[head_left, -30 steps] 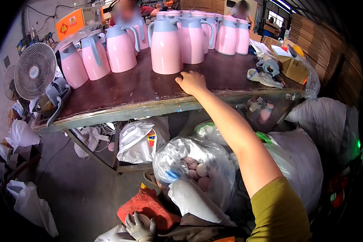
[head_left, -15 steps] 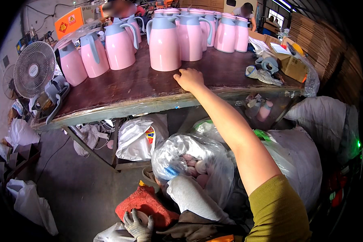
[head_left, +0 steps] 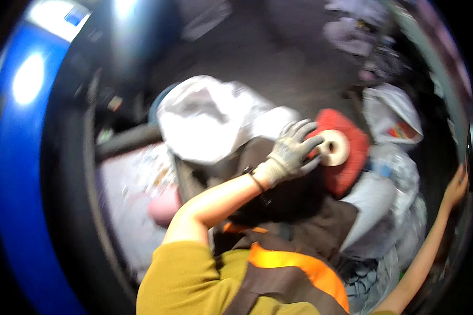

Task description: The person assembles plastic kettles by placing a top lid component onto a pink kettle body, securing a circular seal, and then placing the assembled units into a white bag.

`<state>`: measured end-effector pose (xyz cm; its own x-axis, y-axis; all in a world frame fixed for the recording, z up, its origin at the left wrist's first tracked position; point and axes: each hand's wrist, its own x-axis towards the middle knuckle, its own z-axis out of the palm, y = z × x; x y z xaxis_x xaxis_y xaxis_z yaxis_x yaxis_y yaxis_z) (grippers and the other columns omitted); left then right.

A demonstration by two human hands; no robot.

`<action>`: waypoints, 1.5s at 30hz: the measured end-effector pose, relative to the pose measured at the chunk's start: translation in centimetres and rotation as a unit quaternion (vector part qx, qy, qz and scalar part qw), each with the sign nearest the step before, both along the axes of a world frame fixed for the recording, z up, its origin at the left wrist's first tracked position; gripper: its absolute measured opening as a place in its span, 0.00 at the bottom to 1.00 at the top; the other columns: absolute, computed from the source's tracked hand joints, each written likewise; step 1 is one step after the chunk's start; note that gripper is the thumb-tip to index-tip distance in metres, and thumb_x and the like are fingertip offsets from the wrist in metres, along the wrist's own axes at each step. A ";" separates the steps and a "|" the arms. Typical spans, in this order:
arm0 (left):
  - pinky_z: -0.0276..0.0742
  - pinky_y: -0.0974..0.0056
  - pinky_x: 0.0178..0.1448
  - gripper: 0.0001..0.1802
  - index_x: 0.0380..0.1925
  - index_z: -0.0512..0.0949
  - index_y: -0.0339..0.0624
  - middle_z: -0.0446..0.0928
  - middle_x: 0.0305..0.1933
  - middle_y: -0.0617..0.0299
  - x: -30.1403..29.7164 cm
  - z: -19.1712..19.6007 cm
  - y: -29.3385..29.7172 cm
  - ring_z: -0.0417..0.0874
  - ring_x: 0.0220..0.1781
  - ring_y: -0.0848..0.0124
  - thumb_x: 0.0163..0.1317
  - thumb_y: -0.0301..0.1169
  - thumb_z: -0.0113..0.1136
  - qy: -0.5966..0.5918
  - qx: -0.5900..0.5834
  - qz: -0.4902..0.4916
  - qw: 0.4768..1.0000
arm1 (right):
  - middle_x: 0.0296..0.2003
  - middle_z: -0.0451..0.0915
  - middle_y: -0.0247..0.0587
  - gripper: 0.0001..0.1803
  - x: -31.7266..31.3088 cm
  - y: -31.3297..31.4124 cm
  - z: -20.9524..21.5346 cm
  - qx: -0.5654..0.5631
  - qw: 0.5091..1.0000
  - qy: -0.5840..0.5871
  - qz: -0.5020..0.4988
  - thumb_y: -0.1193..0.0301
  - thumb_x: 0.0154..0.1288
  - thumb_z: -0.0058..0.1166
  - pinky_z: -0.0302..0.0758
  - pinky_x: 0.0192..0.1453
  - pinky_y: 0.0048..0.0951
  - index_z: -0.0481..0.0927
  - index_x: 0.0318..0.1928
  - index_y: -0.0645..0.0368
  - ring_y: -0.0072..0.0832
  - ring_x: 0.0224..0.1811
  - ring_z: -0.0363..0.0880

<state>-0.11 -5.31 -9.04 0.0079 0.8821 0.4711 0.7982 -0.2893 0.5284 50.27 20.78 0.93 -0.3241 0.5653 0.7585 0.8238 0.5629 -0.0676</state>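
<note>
My left hand (head_left: 291, 152) wears a grey knit glove. Its fingers are spread and reach onto a pale round roll-like thing (head_left: 335, 148), which lies on a red cushion-like object (head_left: 352, 168) low in front of me. Whether the fingers grip the roll is lost in blur. My bare right hand (head_left: 455, 186) is stretched far to the right rim of the view and rests against a dark edge there, with nothing seen in it. My yellow sleeves and a dark apron with an orange stripe (head_left: 294, 268) fill the lower middle.
A big white plastic bag (head_left: 210, 121) lies just left of my gloved hand. Clear bags (head_left: 399, 173) and a printed white bag (head_left: 391, 115) sit on the right. A blue curved surface (head_left: 10, 157) runs along the left, with a pink object (head_left: 163, 207) below.
The view has swung sharply from the table of pink jugs down to the floor and bags. My gloved left hand has risen onto the pale round thing. My right arm stays stretched right.
</note>
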 end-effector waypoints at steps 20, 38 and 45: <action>0.77 0.54 0.43 0.42 0.37 0.82 0.28 0.82 0.35 0.47 -21.8 -18.3 -53.7 0.82 0.35 0.58 0.63 0.64 0.47 -0.228 -0.343 0.759 0.504 | 0.42 0.82 0.41 0.10 -21.4 -18.7 -13.8 -0.433 0.880 0.097 0.170 0.73 0.70 0.50 0.72 0.53 0.27 0.80 0.45 0.65 0.28 0.46 0.79; 0.69 0.54 0.25 0.19 0.15 0.73 0.45 0.71 0.20 0.59 -9.0 17.1 -11.3 0.77 0.21 0.59 0.53 0.45 0.63 0.329 -0.051 -0.065 0.941 | 0.42 0.79 0.34 0.12 -38.9 -27.0 3.6 -0.015 0.893 0.012 0.450 0.69 0.55 0.58 0.71 0.51 0.34 0.80 0.41 0.54 0.29 0.44 0.78; 0.72 0.60 0.29 0.18 0.18 0.74 0.41 0.73 0.21 0.55 -6.4 16.3 -9.9 0.77 0.22 0.60 0.59 0.42 0.59 0.216 -0.141 -0.146 0.955 | 0.22 0.71 0.31 0.06 -34.1 -26.2 2.3 -0.109 0.861 -0.121 0.482 0.70 0.53 0.55 0.67 0.32 0.30 0.74 0.23 0.52 0.28 0.27 0.72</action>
